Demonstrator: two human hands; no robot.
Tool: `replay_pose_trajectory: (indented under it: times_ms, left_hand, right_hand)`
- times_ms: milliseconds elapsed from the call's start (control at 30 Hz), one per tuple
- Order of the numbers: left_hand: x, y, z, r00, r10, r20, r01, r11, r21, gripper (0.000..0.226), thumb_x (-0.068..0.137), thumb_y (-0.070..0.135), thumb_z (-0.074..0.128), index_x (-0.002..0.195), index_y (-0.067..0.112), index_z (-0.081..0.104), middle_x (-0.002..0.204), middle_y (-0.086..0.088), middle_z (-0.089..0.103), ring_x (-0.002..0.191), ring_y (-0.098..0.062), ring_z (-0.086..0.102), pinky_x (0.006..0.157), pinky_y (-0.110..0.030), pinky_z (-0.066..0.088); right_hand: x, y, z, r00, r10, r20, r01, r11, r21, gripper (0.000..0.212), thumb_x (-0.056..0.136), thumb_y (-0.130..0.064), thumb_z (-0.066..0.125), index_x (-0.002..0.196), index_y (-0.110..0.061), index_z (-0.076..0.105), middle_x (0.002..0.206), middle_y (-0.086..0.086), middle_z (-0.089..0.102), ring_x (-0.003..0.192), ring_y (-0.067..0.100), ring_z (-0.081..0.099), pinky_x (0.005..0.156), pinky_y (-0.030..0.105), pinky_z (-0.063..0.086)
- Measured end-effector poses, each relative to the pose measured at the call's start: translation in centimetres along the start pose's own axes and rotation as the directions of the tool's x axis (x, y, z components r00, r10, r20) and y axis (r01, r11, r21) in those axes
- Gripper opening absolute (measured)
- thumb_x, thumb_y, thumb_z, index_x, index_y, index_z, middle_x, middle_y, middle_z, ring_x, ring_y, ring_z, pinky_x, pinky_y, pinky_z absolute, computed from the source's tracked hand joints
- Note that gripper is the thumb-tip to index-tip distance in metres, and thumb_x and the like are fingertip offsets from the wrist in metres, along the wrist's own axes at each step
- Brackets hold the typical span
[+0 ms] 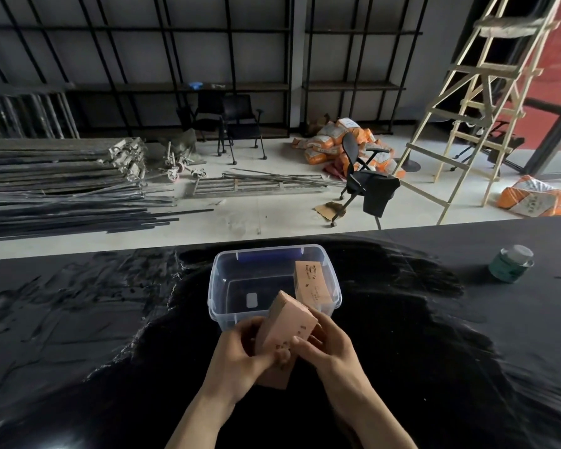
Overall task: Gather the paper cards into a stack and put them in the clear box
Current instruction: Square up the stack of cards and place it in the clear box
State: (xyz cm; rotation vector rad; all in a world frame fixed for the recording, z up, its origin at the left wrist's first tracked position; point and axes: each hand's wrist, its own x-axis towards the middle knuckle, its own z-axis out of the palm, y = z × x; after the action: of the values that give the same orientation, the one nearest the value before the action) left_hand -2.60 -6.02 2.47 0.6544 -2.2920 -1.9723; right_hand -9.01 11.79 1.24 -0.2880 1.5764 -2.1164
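Two bare arms reach up from the bottom of the view and come close together in the middle. The left hand [240, 354] is curled, with the palm turned toward the right. Its thumb lies across the front of a thick stack of pink paper cards [280, 341], and its fingers wrap around the stack's left side. The right hand [329, 346] is curled too and holds the stack's right edge. Its fingertips [297, 343] press on the front, very near the left thumb. Both wrists are bent a little inward. The two forearms spread apart toward the bottom, like the letter V upside down.
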Motion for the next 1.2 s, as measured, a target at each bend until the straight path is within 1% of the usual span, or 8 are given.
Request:
replay_pose_trajectory:
  times_ms: [200, 400, 567, 733, 833, 900, 1000, 1200]
  left_hand:
    - [-0.1, 0.4, 0.4, 0.997, -0.076, 0.012, 0.077, 0.967, -0.241, 0.049, 0.065, 0.006, 0.093, 0.109, 0.015, 0.075, 0.1, -0.006, 0.083, 0.095, -0.024, 0.079, 0.074, -0.032, 0.062]
    - [-0.1, 1.6, 0.3, 0.999, -0.047, 0.025, 0.051, 0.973, -0.225, 0.064, 0.057, 0.037, 0.095, 0.115, 0.018, 0.073, 0.105, -0.002, 0.083, 0.101, -0.02, 0.078, 0.086, -0.035, 0.063]
    - [0.9, 2.5, -0.1, 0.994, -0.108, 0.031, 0.112, 0.974, -0.197, 0.05, 0.077, 0.019, 0.091, 0.12, 0.017, 0.067, 0.111, -0.007, 0.08, 0.109, -0.026, 0.074, 0.096, -0.043, 0.061]
    - [1.8, 3.2, -0.1, 0.992, -0.128, -0.023, 0.118, 0.961, -0.252, 0.035, 0.083, 0.01, 0.084, 0.116, 0.013, 0.072, 0.1, -0.007, 0.084, 0.092, -0.022, 0.08, 0.076, -0.033, 0.064]
    - [2.6, 3.6, -0.1, 0.981, -0.173, -0.084, 0.14, 0.943, -0.301, 0.032, 0.086, 0.006, 0.079, 0.118, 0.009, 0.073, 0.102, -0.011, 0.083, 0.097, -0.029, 0.078, 0.087, -0.044, 0.062]
    - [3.1, 4.1, -0.3, 0.974, -0.193, -0.114, 0.148, 0.935, -0.324, 0.033, 0.084, 0.013, 0.083, 0.116, 0.01, 0.075, 0.103, -0.012, 0.082, 0.102, -0.032, 0.076, 0.095, -0.049, 0.06]
    - [4.0, 5.4, -0.5, 0.962, -0.211, -0.176, 0.144, 0.933, -0.329, 0.027, 0.082, 0.023, 0.085, 0.107, 0.017, 0.076, 0.1, -0.012, 0.081, 0.1, -0.033, 0.072, 0.085, -0.045, 0.059]
    - [5.4, 7.0, -0.6, 0.957, -0.203, -0.207, 0.135, 0.943, -0.304, 0.017, 0.086, 0.02, 0.082, 0.099, 0.016, 0.072, 0.094, -0.014, 0.077, 0.091, -0.03, 0.07, 0.066, -0.037, 0.055]
  right_hand:
    - [0.6, -1.3, 0.3, 0.999, -0.038, 0.03, 0.04, 0.997, -0.062, 0.043, 0.082, -0.023, 0.087, 0.123, -0.021, 0.075, 0.118, 0.016, 0.08, 0.113, 0.035, 0.075, 0.094, 0.044, 0.062]
    - [1.0, -1.7, 1.1, 0.996, -0.078, -0.037, 0.074, 0.991, -0.109, 0.038, 0.079, -0.027, 0.082, 0.116, -0.024, 0.078, 0.111, 0.013, 0.083, 0.106, 0.031, 0.078, 0.092, 0.045, 0.062]
    - [1.6, -2.0, 1.0, 0.995, -0.065, -0.072, 0.052, 0.984, -0.173, 0.037, 0.078, -0.03, 0.083, 0.114, -0.022, 0.079, 0.108, 0.01, 0.083, 0.104, 0.027, 0.079, 0.089, 0.043, 0.064]
    - [2.9, -3.0, 1.3, 0.994, -0.097, -0.056, 0.077, 0.953, -0.295, 0.026, 0.089, -0.028, 0.082, 0.115, -0.022, 0.08, 0.105, 0.003, 0.084, 0.098, 0.02, 0.08, 0.082, 0.032, 0.065]
    - [4.0, -3.7, 1.0, 0.95, -0.281, -0.134, 0.136, 0.761, -0.634, 0.022, 0.098, -0.031, 0.073, 0.118, -0.022, 0.076, 0.109, -0.002, 0.081, 0.095, 0.012, 0.076, 0.077, 0.027, 0.063]
    - [4.6, -4.1, 0.4, 0.899, -0.435, -0.048, 0.164, 0.437, -0.884, 0.026, 0.101, -0.029, 0.067, 0.126, -0.022, 0.071, 0.123, -0.004, 0.073, 0.108, 0.014, 0.068, 0.088, 0.032, 0.059]
    - [5.2, -4.4, -0.6, 0.928, -0.328, 0.176, 0.2, 0.039, -0.979, 0.046, 0.097, -0.035, 0.066, 0.142, -0.026, 0.06, 0.141, -0.003, 0.061, 0.132, 0.022, 0.051, 0.111, 0.039, 0.045]
    - [4.9, -3.3, -1.6, 0.947, -0.23, 0.223, 0.197, -0.132, -0.972, 0.033, 0.101, -0.03, 0.059, 0.134, -0.03, 0.065, 0.134, -0.003, 0.069, 0.128, 0.022, 0.059, 0.123, 0.039, 0.028]
